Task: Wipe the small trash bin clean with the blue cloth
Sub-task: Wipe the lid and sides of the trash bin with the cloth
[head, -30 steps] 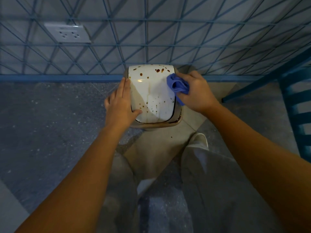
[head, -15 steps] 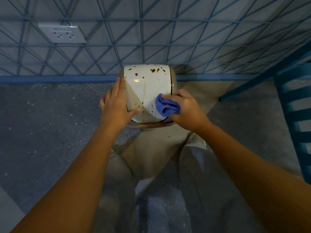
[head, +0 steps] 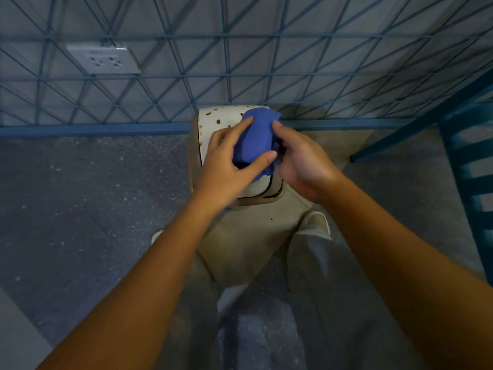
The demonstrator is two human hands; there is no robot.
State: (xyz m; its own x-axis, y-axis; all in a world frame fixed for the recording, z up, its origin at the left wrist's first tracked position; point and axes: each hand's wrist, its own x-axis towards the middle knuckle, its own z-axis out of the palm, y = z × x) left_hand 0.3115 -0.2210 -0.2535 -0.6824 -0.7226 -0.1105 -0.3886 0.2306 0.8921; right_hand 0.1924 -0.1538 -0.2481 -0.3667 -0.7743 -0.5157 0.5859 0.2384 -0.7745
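Both hands have come together since half a second ago: the left hand [head: 226, 161], which lay flat against the left side of the small trash bin [head: 210, 116], has left it and now grips the blue cloth [head: 256, 137], and the right hand [head: 301, 161] has carried the cloth from the lid's near right corner up to its middle and far end. The cloth is bunched between the two hands, the left forefinger stretched along its top and the left thumb pressed into its lower edge, while the right fingers curl into its right side. It hangs over the bin's white lid and covers most of it; whether it touches the lid cannot be told. Brown spots show on the strip of lid still visible at the far left, and the tan rim shows at the near right corner. The bin stands on the floor [head: 80, 196] against a wall of blue-lined tiles [head: 293, 62], with a wall socket [head: 104, 60] up to the left and a blue slatted frame [head: 469, 169] at the right edge. A pale shoe [head: 317, 222] is planted just below the bin.
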